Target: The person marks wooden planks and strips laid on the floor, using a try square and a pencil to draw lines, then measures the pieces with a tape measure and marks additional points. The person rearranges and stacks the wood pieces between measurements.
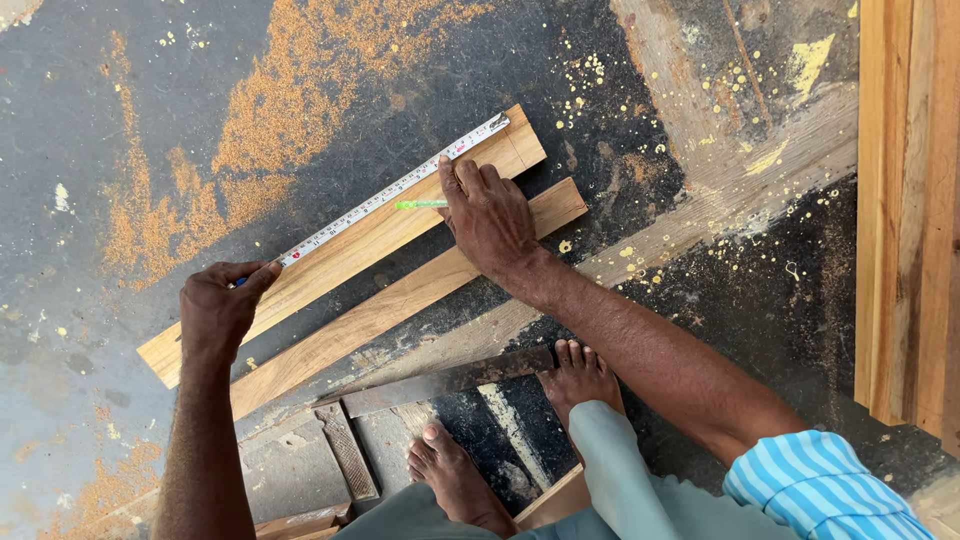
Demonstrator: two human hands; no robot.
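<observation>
Two long wooden planks lie side by side on the dark floor, the upper plank [340, 255] and the lower plank [400, 300]. A white tape measure [385, 195] is stretched along the upper plank's far edge. My left hand [222, 310] pins the tape's near end against that plank at the left. My right hand [487, 215] rests on the upper plank near its right end and holds a green pencil [420, 204] with the tip on the wood.
My two bare feet [575, 375] stand below the planks; the right one rests on a dark metal strip [450, 380]. Sawdust [260, 120] covers the floor at upper left. Stacked boards [910, 200] run along the right edge. Wood scraps [345, 450] lie at bottom centre.
</observation>
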